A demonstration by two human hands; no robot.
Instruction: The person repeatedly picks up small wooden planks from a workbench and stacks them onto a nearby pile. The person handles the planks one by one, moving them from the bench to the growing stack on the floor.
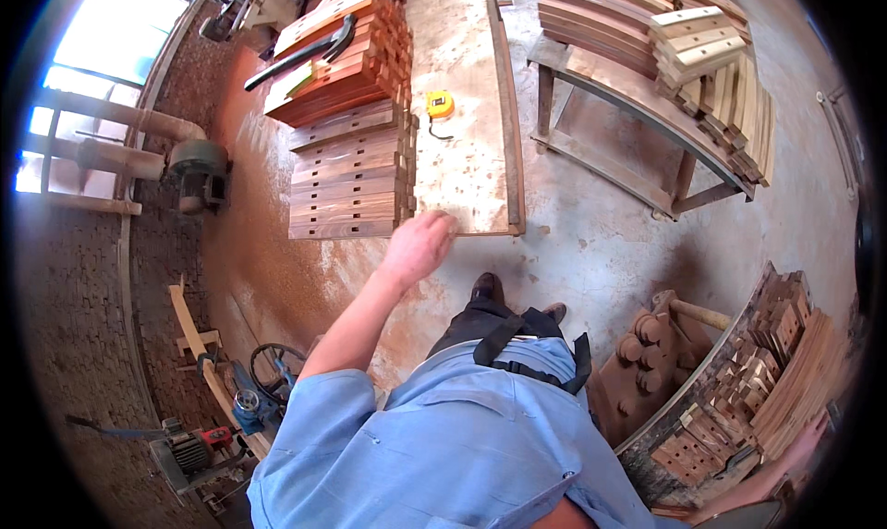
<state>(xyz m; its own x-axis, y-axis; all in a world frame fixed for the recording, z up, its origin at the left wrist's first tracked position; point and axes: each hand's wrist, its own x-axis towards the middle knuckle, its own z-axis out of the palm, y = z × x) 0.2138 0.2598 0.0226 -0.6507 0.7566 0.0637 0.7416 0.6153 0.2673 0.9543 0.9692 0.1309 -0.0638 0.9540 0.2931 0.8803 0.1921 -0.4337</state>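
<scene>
Blue work shirt (462,446) is filling the foreground | workbench (467,182) is bearing stacked mortised boards (356,189) along its left side; slots looking cut, stacking seemingly well along, remainder unclear | right forearm (781,469) is showing at lower right, finger state untellable | left hand (421,246) is sitting beside the stack's near corner, fingers curled together, nothing visibly held | yellow tape measure (440,104) is lying beyond
</scene>
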